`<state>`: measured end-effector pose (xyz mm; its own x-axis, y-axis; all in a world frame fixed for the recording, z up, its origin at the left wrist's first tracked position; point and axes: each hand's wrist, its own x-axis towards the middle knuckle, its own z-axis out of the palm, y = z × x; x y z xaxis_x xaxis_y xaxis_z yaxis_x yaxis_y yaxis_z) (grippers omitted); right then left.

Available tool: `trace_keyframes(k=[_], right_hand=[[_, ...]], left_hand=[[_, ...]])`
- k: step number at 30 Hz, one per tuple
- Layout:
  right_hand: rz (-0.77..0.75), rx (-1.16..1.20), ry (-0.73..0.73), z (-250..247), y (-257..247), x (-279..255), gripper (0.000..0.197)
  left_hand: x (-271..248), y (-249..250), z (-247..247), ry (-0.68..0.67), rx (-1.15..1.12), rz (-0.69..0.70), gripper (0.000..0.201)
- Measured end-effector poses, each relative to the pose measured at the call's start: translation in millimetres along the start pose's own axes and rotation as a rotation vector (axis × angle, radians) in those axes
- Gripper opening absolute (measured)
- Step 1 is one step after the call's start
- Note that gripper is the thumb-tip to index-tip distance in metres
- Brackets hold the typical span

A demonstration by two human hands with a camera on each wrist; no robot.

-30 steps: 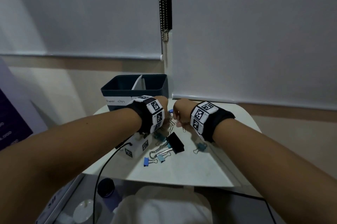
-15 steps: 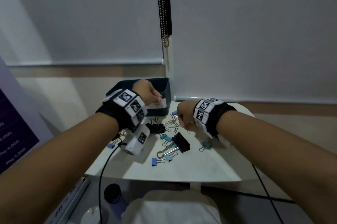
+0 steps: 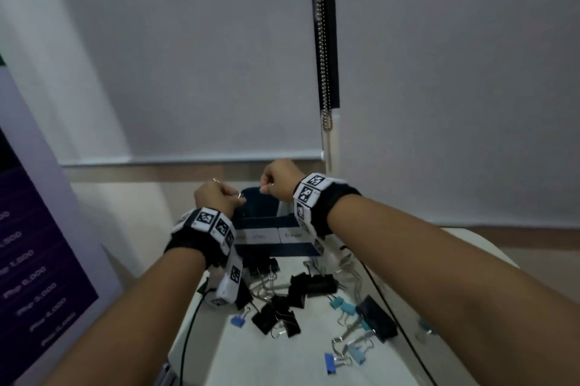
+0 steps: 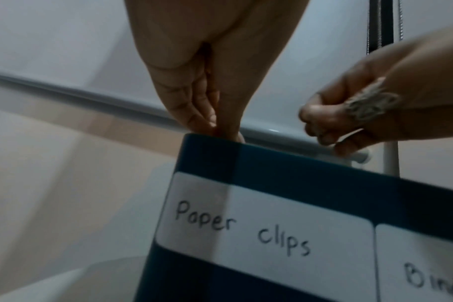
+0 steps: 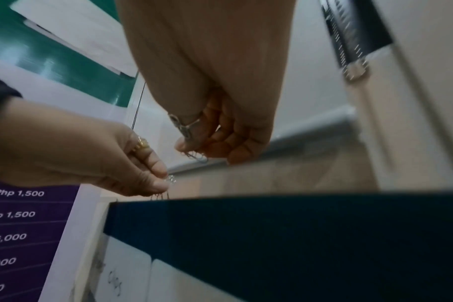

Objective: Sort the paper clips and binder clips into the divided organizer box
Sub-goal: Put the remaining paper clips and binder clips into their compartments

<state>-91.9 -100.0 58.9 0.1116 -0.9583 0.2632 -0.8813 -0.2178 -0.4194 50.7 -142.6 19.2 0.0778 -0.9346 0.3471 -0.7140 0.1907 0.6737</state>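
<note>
A dark blue organizer box stands at the back of the white table, its front labels reading "Paper clips" and one beginning "Bin". My left hand hovers over the left compartment and pinches a few silver paper clips that dangle at the rim. My right hand is just right of it above the box, fingers curled round more paper clips. Black binder clips, teal ones and blue ones lie loose in front of the box.
A purple price sign stands close on the left. A bead chain hangs down behind the box between two white blinds. Black cables run off the table's front edge on both sides.
Both hands have left the pile of clips and risen over the box, the left one first, then the right. The head view has moved closer.
</note>
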Motion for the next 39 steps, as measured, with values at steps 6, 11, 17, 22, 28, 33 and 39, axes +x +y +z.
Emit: trace_keyframes(k=[6,11,17,22,28,33,39], right_hand=[[0.016,-0.104,-0.232,22,13,22,0.025],[-0.153,-0.212,-0.217,-5,19,-13,0.027],[-0.189,-0.302,-0.302,-36,54,-94,0.028],[-0.33,-0.296,-0.195,-36,61,-117,0.034],[-0.258,-0.406,-0.639,1,67,-104,0.049],[-0.265,-0.421,-0.679,18,63,-85,0.047],[-0.319,-0.476,-0.757,26,58,-85,0.045]], left_hand=[[0,-6,-1,-0.051,0.113,0.192,0.021],[-62,9,-12,-0.067,-0.056,0.599,0.017],[-127,5,4,-0.836,0.336,0.752,0.045],[-134,2,5,-0.982,0.565,0.724,0.049],[-150,-5,-5,-1.045,0.511,0.666,0.061],[-152,-11,-9,-1.054,0.402,0.682,0.061],[-150,-15,-5,-0.943,0.393,0.763,0.047]])
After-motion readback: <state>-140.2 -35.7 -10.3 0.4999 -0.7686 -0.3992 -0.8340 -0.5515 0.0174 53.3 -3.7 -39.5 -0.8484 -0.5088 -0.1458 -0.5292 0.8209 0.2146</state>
